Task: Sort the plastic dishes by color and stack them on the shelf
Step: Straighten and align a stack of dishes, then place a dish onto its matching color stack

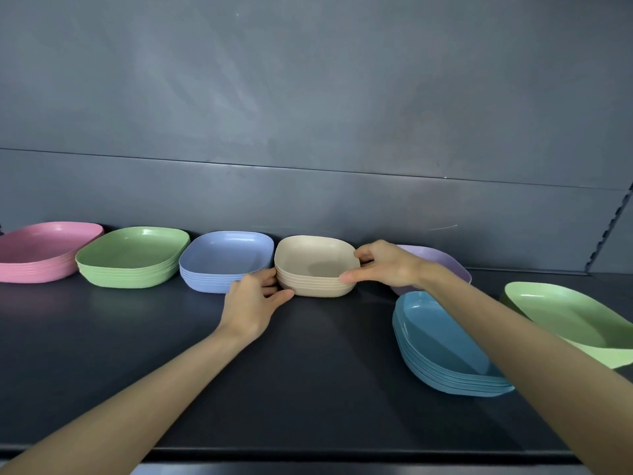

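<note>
Left grip (255,296) clasps the left end of the stack of beige rounded-square plastic dishes (315,269): thumb at the front-left corner, fingers tucked into the gap beside the stack of periwinkle-blue plastic dishes (222,258). Right grip (383,265) pinches the beige stack's right rim, thumb in front, fingers at the back corner.

Beige stack sits on the dark shelf (308,371) near the back wall, directly between the grips, each equally near.

Row runs left to right: pink stack (41,252), green stack (133,258), blue, beige, then lilac dishes (442,258) behind the right grip.

Judgement: the stack is being squared into line.

Teal stack (442,347) and tilted pale-green dish (565,317) lie nearer, on the right, probably not yet placed.

No legible labels or writing.
</note>
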